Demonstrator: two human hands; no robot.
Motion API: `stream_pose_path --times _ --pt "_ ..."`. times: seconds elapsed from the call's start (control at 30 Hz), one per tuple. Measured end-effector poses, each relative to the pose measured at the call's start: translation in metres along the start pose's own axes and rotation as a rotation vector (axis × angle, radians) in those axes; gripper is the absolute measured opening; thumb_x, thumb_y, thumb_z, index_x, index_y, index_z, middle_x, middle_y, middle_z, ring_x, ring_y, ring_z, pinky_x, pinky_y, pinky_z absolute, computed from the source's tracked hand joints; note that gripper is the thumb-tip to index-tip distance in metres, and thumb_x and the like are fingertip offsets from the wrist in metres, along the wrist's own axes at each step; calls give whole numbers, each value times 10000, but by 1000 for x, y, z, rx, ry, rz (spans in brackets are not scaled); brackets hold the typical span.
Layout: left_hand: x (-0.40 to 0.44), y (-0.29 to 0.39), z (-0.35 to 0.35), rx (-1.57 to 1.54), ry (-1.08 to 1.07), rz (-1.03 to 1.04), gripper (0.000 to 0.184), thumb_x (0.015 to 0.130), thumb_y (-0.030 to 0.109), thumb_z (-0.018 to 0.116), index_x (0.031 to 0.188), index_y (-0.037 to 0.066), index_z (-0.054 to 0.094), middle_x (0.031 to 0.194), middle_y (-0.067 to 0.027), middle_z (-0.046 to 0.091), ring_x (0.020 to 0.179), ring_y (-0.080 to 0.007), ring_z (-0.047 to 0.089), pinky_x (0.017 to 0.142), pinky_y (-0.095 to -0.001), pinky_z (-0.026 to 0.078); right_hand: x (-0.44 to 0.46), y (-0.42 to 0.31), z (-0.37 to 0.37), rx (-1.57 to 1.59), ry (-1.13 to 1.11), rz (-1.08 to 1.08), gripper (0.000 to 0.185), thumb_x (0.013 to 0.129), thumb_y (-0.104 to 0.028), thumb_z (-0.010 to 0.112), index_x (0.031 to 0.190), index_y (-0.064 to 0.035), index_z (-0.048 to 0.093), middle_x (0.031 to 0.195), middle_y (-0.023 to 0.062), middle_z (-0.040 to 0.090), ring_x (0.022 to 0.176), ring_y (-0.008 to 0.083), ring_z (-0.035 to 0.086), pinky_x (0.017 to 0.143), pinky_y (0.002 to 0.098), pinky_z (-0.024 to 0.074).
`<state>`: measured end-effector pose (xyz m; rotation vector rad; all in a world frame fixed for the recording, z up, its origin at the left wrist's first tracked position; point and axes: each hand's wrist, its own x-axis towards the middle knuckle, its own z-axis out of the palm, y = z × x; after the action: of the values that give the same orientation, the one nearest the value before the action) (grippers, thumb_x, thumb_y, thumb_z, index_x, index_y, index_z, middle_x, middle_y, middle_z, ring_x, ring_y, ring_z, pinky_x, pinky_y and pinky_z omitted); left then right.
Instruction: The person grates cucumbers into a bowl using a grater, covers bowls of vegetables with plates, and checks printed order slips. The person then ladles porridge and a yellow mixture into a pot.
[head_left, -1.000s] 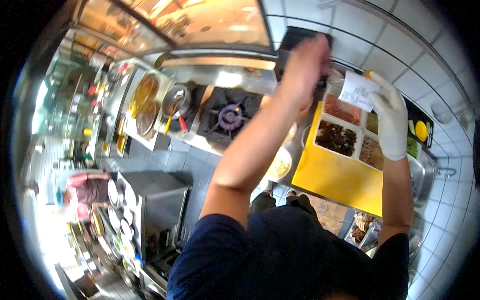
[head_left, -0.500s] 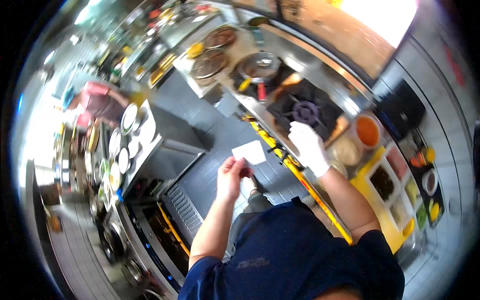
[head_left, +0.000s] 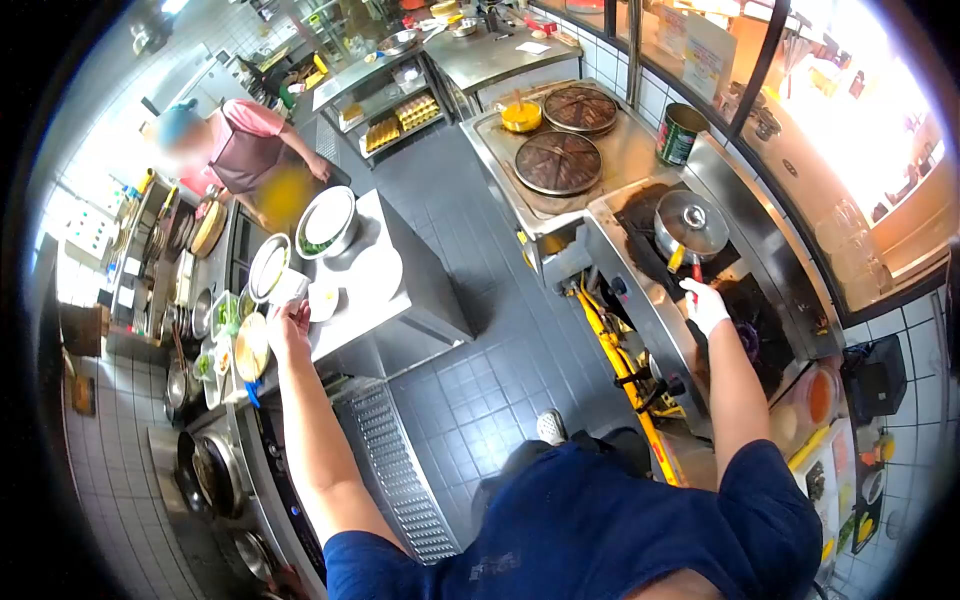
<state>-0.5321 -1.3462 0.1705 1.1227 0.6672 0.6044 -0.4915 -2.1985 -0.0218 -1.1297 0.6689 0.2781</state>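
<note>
My left hand is stretched over the steel counter at the left. Its fingers pinch a pale slip, partly lost against the bowls behind it. Close by are a steel bowl with greens, a second round bowl and a small white dish. My right hand, in a white glove, is closed at the red handle of a pan. That pan stands on the stove under a glass lid. A yellow handle lies beside the red one.
Another person stands behind the counter. Two round dark grills and a yellow pot sit beyond the stove, near a large can. Yellow pipes run along the stove front. Ingredient trays stand at the right.
My left hand has moved from in front of my body out to the left counter with the white slip. My right hand has reached forward to the pan's red handle. The view has shifted.
</note>
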Motion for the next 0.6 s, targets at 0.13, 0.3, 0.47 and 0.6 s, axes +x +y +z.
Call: stream_pose_path --times 0.13,0.3,0.47,0.6 --pt "76 9 23 3 30 -10 407 961 5 560 1332 23 396 1103 -202 624 877 -346 712 734 -386 625 -40 -7 26 -160 120 -100 150 926 -214 702 883 -138 581 616 -66 493 435 55 417 402 214 302" --pt "175 -8 43 18 5 -67 304 935 11 558 1226 13 470 1068 -187 633 896 -335 715 743 -376 625 -82 -43 48 -271 174 -155 118 984 -230 618 957 -116 620 661 -59 505 475 39 431 412 212 308" --pt "233 -14 101 -4 98 -46 250 904 2 508 1141 -74 530 1086 -184 610 937 -327 668 790 -367 622 -99 -116 111 -420 147 -213 157 978 -213 611 964 -59 643 665 -43 503 461 51 424 398 213 289" --pt "310 -34 126 19 29 -90 179 915 28 495 1087 -19 498 1005 -176 618 909 -310 693 752 -366 617 -59 -143 153 -366 111 -243 161 978 -227 630 980 -65 634 625 -39 465 433 54 410 384 221 281"
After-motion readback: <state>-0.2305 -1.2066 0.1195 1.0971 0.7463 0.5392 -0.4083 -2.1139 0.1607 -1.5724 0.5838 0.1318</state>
